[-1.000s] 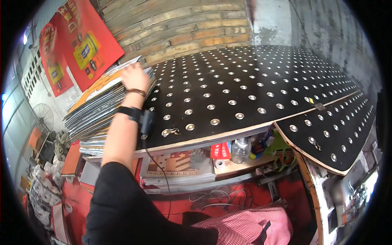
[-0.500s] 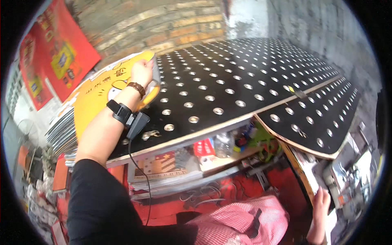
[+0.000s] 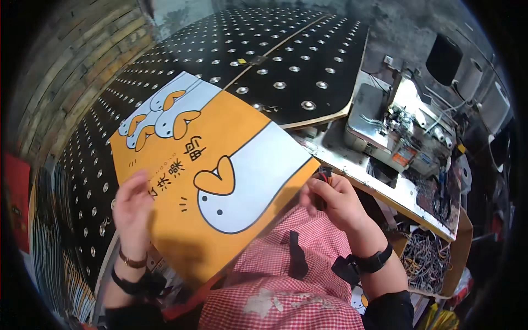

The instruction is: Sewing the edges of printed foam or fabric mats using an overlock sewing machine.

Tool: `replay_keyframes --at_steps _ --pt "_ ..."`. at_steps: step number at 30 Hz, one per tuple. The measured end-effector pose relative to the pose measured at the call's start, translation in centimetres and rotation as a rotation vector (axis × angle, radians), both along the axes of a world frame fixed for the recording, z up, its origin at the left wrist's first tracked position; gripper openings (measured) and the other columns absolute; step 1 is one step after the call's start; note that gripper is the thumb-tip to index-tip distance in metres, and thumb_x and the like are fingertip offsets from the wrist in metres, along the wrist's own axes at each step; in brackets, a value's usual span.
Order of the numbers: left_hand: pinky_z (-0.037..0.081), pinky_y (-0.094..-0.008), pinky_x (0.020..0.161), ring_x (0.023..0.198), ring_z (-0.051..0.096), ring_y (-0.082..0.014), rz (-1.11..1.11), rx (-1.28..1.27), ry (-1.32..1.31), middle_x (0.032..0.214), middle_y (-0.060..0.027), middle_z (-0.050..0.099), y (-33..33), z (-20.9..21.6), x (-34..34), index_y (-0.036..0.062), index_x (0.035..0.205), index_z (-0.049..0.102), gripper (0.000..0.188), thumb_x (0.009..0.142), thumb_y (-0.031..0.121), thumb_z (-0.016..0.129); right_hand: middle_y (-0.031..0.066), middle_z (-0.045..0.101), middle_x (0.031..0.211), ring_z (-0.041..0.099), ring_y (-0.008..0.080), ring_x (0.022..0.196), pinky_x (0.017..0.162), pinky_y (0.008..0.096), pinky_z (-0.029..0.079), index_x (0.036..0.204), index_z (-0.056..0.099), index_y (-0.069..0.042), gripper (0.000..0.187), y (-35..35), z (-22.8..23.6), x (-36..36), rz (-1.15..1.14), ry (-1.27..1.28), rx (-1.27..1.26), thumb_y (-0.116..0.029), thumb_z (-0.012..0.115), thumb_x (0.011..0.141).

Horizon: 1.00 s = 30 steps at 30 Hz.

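Note:
A large orange mat [image 3: 181, 220] printed with white ducks and black lettering lies tilted in front of me, its far end over the studded black table. My left hand [image 3: 135, 206] is over the mat's left side, slightly blurred, fingers loosely extended and with nothing seen in them. Whether it touches the mat is unclear. At the mat's right corner, my right hand [image 3: 336, 202] has its fingers closed around a small dark item [image 3: 324, 175] with red and orange edges. Its exact kind is hidden by the fingers.
The black table [image 3: 280, 102] has rows of shiny metal studs. A lit sewing machine [image 3: 404, 124] stands on a bench at right, with thread cones behind it. Below is a cardboard box [image 3: 465, 242] of tangled cord scraps. Stacked mats [image 3: 55, 236] line the left side.
The view has turned right. The orange mat has come off the stack at left and is now in front of me. My right hand has come up to its corner, closed around the dark item.

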<state>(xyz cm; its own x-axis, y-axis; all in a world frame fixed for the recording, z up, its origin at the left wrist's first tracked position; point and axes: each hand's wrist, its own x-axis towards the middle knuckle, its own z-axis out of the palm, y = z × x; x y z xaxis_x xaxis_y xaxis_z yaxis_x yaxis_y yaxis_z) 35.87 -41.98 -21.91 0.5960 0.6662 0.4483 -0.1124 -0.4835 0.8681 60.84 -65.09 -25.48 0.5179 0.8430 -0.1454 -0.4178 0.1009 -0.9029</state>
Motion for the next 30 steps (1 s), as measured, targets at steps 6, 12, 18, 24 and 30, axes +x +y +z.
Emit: replay_keyframes --at_steps 6,12,18,24,30 --pt "0.041 -0.0251 0.081 0.089 0.049 -0.0133 0.283 0.142 0.069 0.101 -0.0071 0.049 -2.0 -5.2 -6.3 0.0012 0.098 0.053 0.021 0.078 -0.004 0.054 0.0023 0.053 0.071 0.045 0.0080 0.056 0.053 0.0208 0.038 0.102 0.054 0.001 0.018 0.6 -1.3 -1.3 0.238 0.156 0.035 -0.005 0.044 0.088" --pt "0.045 -0.0300 0.061 0.068 0.056 -0.0240 -0.298 0.567 0.179 0.079 -0.0092 0.058 -6.9 2.0 4.2 0.0029 0.087 0.061 0.025 0.065 0.007 0.072 0.0011 0.051 0.073 0.042 0.0063 0.057 0.052 0.0177 0.036 0.103 0.047 -0.001 0.016 2.3 1.5 -6.3 0.549 0.178 0.125 -0.006 0.042 0.090" --pt "0.044 -0.0305 0.058 0.066 0.055 -0.0226 -0.267 0.691 -0.007 0.076 -0.0066 0.057 -7.1 0.5 6.3 0.0018 0.080 0.062 0.023 0.058 0.002 0.070 -0.0030 0.049 0.071 0.040 0.0026 0.057 0.049 0.0171 0.033 0.092 0.047 -0.004 0.008 1.5 3.0 -7.8 0.506 -0.080 0.044 -0.008 0.041 0.090" --pt "0.042 -0.0312 0.056 0.064 0.052 -0.0238 -0.258 0.852 0.053 0.073 -0.0068 0.053 -6.7 0.2 7.5 0.0031 0.076 0.055 0.018 0.061 0.000 0.065 -0.0011 0.049 0.068 0.041 0.0038 0.054 0.048 0.0182 0.032 0.090 0.048 -0.002 0.010 1.8 2.4 -7.9 0.444 -0.235 -0.033 -0.009 0.040 0.091" --pt "0.042 -0.0334 0.058 0.066 0.051 -0.0258 -0.342 0.692 0.298 0.072 -0.0085 0.050 -7.1 -1.2 4.7 0.0052 0.074 0.051 0.014 0.066 0.005 0.063 0.0015 0.054 0.071 0.045 0.0035 0.052 0.044 0.0180 0.036 0.093 0.049 -0.001 0.010 2.2 -1.3 -6.6 0.021 -0.139 -0.117 -0.002 0.044 0.084"
